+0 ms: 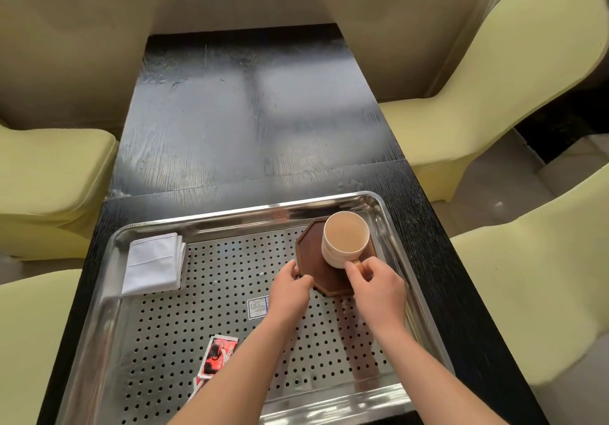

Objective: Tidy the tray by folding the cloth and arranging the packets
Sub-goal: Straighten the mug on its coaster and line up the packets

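Observation:
A perforated steel tray (230, 213) lies on the dark table. A folded white cloth (153, 264) rests in its far left corner. Red packets (217, 357) lie near the front left, partly hidden under my left forearm. A cream cup (344, 238) stands on a brown octagonal coaster (311, 259) at the far right of the tray. My left hand (291, 287) grips the coaster's near left edge. My right hand (375, 281) pinches the cup's handle.
A small blue-and-white label (257, 307) sits on the tray floor between my arms. Pale green covered chairs (494, 88) flank the black table (250, 111) on both sides. The tray's raised rim runs close to the table's right edge.

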{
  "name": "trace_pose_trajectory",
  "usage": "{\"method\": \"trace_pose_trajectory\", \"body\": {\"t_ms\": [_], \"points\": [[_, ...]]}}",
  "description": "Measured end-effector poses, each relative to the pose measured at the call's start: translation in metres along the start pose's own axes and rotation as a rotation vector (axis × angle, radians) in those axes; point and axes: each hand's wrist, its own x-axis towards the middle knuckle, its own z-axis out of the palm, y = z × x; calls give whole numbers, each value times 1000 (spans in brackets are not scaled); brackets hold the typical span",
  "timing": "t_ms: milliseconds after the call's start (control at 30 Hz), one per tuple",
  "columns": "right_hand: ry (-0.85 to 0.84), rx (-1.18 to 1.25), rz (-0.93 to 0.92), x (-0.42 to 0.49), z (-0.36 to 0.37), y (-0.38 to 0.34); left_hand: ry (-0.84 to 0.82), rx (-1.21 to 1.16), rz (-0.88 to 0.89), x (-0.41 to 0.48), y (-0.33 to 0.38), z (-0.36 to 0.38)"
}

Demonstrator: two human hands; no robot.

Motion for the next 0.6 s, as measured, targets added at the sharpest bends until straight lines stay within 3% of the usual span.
{"method": "trace_pose_trajectory", "body": {"t_ms": [433,600], "points": [[-18,28,-21,-4,-6,3,16,-64,-46,-7,8,-2],[4,190,144,-12,-14,23,7,-63,-38,-1,6,-3]]}}
